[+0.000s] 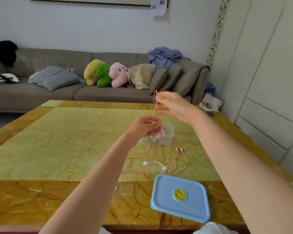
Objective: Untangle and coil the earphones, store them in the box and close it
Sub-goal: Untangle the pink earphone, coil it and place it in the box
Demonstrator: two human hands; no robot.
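Pink earphones (160, 134) hang in a tangled bundle above the table. My left hand (143, 126) grips the bundle with curled fingers. My right hand (172, 104) is higher and pinches a loop of the same cable, pulling it up. Loose cable trails down to the tabletop, where the two red-and-white earbuds (179, 150) and the red plug (145, 175) lie. A clear plastic box (168, 132) stands open behind the bundle, partly hidden by it. Its blue lid (180, 197), with a yellow valve, lies flat near the table's front edge.
A short white cable (155, 163) with two round ends lies between the plug and the earbuds. The yellow marble table (57, 132) spreads left. Behind it a grey sofa (41, 92) holds cushions, plush toys and a straw bag. White cabinets stand at right.
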